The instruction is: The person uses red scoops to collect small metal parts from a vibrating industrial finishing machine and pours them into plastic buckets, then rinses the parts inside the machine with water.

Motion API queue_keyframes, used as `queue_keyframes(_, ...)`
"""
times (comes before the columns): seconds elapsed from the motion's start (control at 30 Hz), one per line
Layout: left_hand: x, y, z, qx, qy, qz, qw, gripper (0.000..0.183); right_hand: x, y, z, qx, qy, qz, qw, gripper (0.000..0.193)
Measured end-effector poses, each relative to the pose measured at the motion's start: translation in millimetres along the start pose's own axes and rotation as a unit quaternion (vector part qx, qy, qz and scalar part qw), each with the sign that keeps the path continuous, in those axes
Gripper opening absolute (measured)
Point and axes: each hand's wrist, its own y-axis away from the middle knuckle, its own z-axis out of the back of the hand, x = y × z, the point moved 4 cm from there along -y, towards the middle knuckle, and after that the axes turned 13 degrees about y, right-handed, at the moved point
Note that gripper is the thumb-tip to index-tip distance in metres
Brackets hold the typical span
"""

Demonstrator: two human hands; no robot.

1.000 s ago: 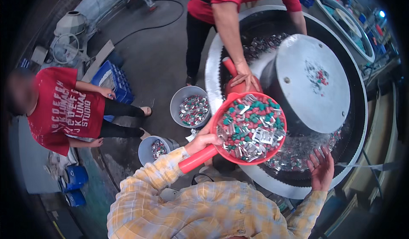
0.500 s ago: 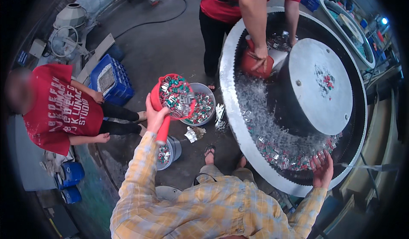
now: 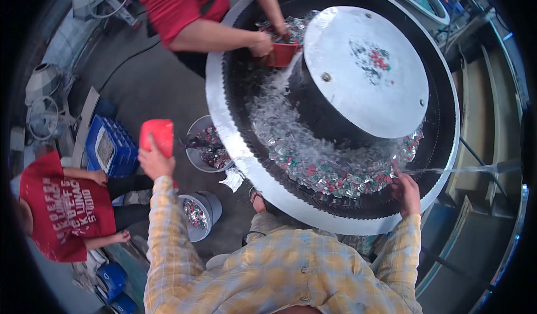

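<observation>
My left hand (image 3: 155,161) is closed around a red plastic scoop (image 3: 157,137). The scoop is tipped, with its smooth outside showing and its mouth hidden. Beside it, blurred dark pieces are falling into a grey bucket (image 3: 193,156) that holds red, green and silvery bits. At the near right of a large round metal tub (image 3: 238,140), my right hand (image 3: 407,192) reaches over the rim. Its fingers are loosely bent and apart at the edge of the wet mixed pieces (image 3: 352,182), with nothing visible in them.
A raised metal disc (image 3: 363,71) fills the tub's middle. Across it, a person in red (image 3: 184,12) handles a red container (image 3: 282,55). Another person (image 3: 67,208) stands left by a blue crate (image 3: 109,146). A second bucket (image 3: 211,206) stands nearby. A thin stream (image 3: 464,170) crosses the right rim.
My left hand has turned the filled scoop over, spilling its pieces toward the bucket. My right hand's fingers have bent. The other person's red container has shifted within the tub. The view has swung right.
</observation>
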Motion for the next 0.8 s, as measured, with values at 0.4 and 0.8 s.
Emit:
queue_keyframes(0.4, -245, 17, 157, 0.277, 0.537, -0.256, 0.755, 0.093, -89, -203, 8, -0.016, 0.473, -0.086, 0.877, 0.081)
queue_keyframes(0.8, -359, 30, -85, 0.250, -0.087, -0.408, 0.874, 0.104, -108, -238, -11, -0.085, 0.431, -0.220, 0.871, 0.086)
